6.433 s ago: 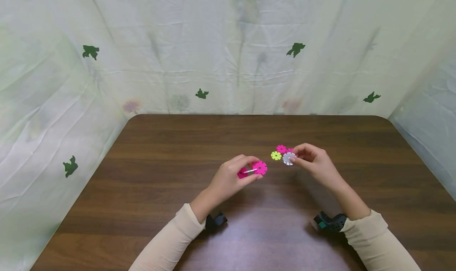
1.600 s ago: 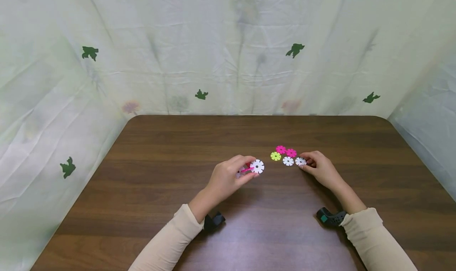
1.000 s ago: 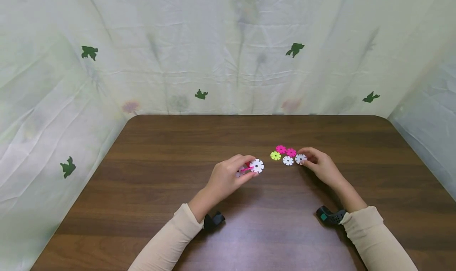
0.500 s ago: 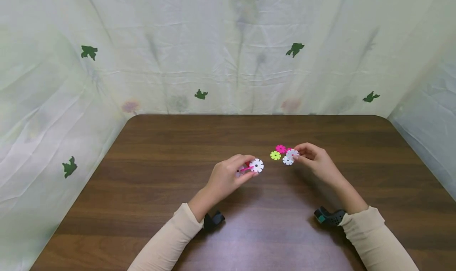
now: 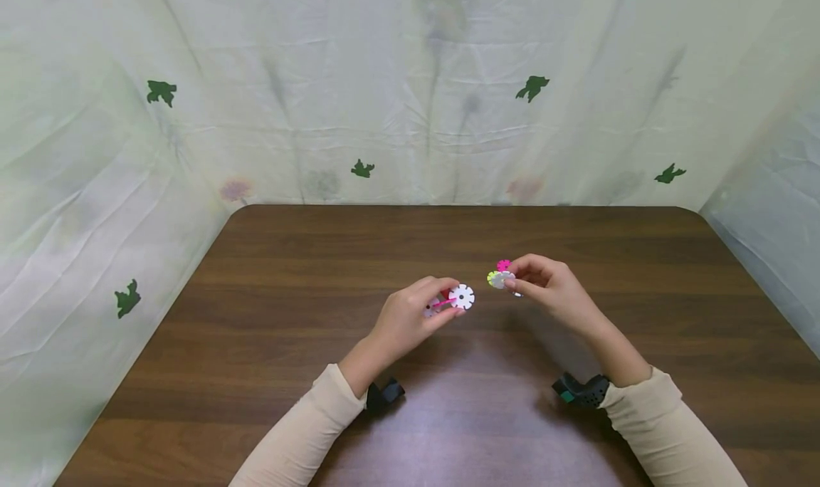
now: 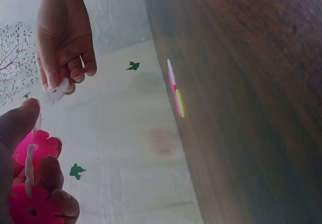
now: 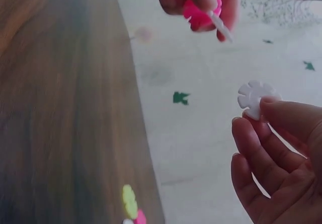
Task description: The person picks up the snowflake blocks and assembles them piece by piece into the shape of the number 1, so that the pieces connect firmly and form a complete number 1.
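Note:
My left hand (image 5: 403,323) grips a chain of slotted, flower-shaped interlocking discs, pink and white joined crosswise. A white disc (image 5: 462,297) faces up at the chain's right end; in the left wrist view, pink discs (image 6: 37,146) lie against the fingers. My right hand (image 5: 554,291) pinches a loose white disc (image 7: 254,95) by its edge between thumb and fingers, raised above the table and apart from the chain. Below it on the table are a yellow disc (image 7: 129,201) and a pink disc (image 5: 503,265). Another white disc (image 5: 518,295) is mostly hidden by the right hand.
The brown wooden table (image 5: 307,273) reaches back to a pale hanging cloth (image 5: 410,102) with green leaf shapes. Similar cloth hangs at both sides. Dark wrist cameras (image 5: 386,396) sit below both wrists, near the light sleeves (image 5: 307,423).
Over the last second my right hand lifts the white disc from the table and carries it left. The left hand stays still. Earlier, a pink disc faced up at the chain's end.

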`<state>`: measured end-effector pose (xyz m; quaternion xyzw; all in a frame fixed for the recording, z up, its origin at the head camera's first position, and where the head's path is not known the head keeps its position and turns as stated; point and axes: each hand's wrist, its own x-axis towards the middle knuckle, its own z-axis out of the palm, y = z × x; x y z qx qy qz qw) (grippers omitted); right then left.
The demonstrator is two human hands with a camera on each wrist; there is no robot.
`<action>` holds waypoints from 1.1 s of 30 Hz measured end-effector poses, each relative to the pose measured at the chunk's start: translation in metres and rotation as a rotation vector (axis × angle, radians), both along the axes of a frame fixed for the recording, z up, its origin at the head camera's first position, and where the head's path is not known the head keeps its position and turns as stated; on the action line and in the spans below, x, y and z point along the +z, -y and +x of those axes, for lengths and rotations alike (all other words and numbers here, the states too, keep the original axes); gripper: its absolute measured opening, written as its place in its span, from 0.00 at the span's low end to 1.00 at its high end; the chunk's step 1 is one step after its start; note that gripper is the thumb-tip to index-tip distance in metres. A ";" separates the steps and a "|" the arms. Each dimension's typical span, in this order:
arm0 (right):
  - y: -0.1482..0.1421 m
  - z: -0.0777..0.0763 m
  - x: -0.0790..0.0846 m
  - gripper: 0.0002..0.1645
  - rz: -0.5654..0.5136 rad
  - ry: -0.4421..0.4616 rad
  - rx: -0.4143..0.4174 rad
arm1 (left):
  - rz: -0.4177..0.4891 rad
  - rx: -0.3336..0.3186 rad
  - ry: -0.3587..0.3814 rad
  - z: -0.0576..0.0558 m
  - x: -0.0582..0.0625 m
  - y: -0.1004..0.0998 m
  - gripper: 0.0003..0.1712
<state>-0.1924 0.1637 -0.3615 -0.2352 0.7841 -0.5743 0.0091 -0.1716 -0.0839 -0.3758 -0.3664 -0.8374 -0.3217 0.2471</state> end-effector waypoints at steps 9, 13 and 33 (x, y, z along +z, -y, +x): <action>0.018 0.016 0.021 0.07 0.022 -0.117 0.044 | -0.005 -0.010 0.034 0.001 0.000 0.001 0.21; 0.019 0.012 0.011 0.09 0.002 -0.130 0.060 | -0.002 -0.015 0.029 0.000 -0.001 0.001 0.22; 0.025 0.009 -0.007 0.09 -0.035 -0.217 0.112 | 0.020 -0.062 -0.001 0.002 -0.004 0.000 0.19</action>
